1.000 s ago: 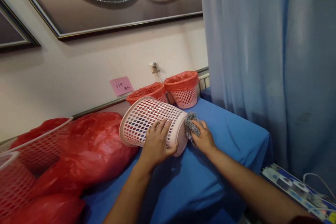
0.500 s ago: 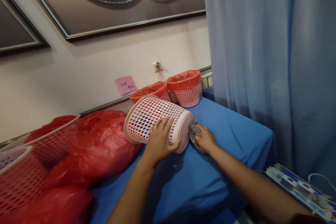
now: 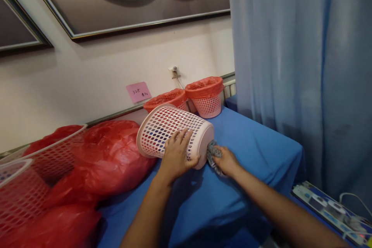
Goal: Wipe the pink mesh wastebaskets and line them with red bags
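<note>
A pale pink perforated wastebasket (image 3: 171, 124) lies on its side over the blue cloth (image 3: 250, 139), its mouth to the left and its base to the right. My left hand (image 3: 178, 151) grips its near side close to the base, thumb reaching round the bottom edge. In my right hand (image 3: 225, 159) is a bunched grey cloth (image 3: 213, 153), pressed against the basket's base. Fingers are wrapped round that cloth.
Two baskets lined with red bags, a right one (image 3: 205, 97) and a left one (image 3: 165, 99), stand at the wall. Red plastic bags (image 3: 116, 159) and more baskets (image 3: 21, 186) fill the left. A blue curtain (image 3: 276, 66) hangs right, above a power strip (image 3: 328, 209).
My right hand and the grey cloth have shifted slightly down and left across the basket's base. My left hand and the basket stay nearly in place.
</note>
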### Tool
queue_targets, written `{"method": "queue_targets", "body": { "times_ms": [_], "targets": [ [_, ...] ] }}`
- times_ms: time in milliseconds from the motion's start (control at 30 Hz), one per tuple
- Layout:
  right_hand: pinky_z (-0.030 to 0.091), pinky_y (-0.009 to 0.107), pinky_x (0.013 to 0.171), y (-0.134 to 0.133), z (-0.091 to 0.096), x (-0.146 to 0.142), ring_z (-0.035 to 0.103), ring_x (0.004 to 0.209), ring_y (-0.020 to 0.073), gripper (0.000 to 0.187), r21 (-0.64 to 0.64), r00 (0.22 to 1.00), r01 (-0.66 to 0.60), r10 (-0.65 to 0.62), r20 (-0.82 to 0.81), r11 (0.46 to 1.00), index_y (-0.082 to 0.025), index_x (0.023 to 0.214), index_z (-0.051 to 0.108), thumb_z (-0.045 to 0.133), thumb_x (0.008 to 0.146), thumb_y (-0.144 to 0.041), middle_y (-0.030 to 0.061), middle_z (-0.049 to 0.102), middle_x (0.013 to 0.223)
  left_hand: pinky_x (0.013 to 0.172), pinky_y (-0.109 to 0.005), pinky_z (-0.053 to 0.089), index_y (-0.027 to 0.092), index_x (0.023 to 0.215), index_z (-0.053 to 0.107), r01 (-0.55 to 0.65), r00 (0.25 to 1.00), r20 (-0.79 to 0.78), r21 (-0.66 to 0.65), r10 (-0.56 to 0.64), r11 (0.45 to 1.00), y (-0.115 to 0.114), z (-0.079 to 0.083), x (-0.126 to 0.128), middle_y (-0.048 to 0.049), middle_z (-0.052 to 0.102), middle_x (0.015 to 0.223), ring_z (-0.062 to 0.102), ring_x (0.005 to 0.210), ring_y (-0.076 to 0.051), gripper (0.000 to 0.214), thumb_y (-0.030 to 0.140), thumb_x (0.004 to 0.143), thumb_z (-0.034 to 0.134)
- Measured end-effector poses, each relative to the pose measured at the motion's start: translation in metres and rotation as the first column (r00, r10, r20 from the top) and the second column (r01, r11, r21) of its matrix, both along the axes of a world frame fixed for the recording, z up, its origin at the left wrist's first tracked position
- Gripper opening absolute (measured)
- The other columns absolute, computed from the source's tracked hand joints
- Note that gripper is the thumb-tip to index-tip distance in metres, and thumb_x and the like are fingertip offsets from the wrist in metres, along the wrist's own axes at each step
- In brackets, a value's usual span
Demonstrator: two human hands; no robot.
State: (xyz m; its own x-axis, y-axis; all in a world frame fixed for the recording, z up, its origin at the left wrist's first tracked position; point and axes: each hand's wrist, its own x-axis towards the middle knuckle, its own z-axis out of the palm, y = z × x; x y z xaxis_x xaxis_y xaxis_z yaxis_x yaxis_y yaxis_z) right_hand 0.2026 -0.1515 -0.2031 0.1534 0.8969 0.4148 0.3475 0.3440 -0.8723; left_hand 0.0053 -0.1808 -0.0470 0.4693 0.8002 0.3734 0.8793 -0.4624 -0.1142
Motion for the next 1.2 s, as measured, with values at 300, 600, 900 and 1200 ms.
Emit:
{"method": "queue_targets", "body": {
  "times_ms": [300, 600, 900, 1200],
  "targets": [
    [0.055, 0.033, 0.097, -0.066, 0.019, -0.014, 0.068, 0.106, 0.0197, 0.049, 0.027, 0.950, -0.313, 0.312, 0.013, 0.950, -0.028, 0.123, 0.071, 0.062, 0.078, -0.013, 0.0047, 0.068, 0.116, 0.117, -0.060, 0.030, 0.020, 0.154, 0.042, 0.042, 0.999, 0.023, 0.029, -0.043, 0.999, 0.003, -0.006, -0.005, -0.0144, 0.044, 0.160, 0.036, 0.145, -0.042, 0.085, 0.053, 0.081, 0.070],
    [0.055, 0.040, 0.099, -0.039, 0.024, -0.004, 0.069, 0.101, 0.0236, 0.043, -0.034, 0.990, -0.051, 0.055, 0.131, 0.998, -0.026, 0.119, 0.072, 0.060, 0.080, -0.014, 0.0066, 0.069, 0.109, 0.118, -0.058, 0.029, 0.023, 0.155, 0.042, 0.030, 0.999, 0.046, 0.001, -0.030, 1.000, 0.001, -0.006, -0.008, -0.0114, 0.044, 0.161, 0.035, 0.146, -0.040, 0.076, 0.047, 0.086, 0.065],
    [0.056, 0.040, 0.100, -0.064, 0.014, -0.018, 0.068, 0.108, 0.0242, 0.058, 0.041, 0.969, -0.172, 0.162, 0.187, 0.984, -0.030, 0.126, 0.069, 0.062, 0.073, -0.008, 0.0076, 0.064, 0.124, 0.118, -0.058, 0.030, 0.024, 0.154, 0.044, 0.044, 0.996, 0.076, 0.005, -0.045, 0.999, 0.002, -0.007, -0.012, -0.0103, 0.045, 0.160, 0.036, 0.145, -0.038, 0.067, 0.046, 0.092, 0.059],
    [0.050, 0.038, 0.109, -0.034, 0.058, 0.000, 0.064, 0.119, 0.0219, 0.045, 0.223, 0.983, 0.065, -0.023, -0.184, 0.973, -0.029, 0.133, 0.064, 0.060, 0.088, -0.027, 0.0066, 0.061, 0.125, 0.118, -0.059, 0.030, 0.022, 0.154, 0.046, 0.043, 0.997, 0.060, 0.005, -0.043, 0.999, 0.007, -0.005, -0.009, -0.0108, 0.047, 0.159, 0.037, 0.145, -0.038, 0.065, 0.047, 0.094, 0.056]
  ]
}}
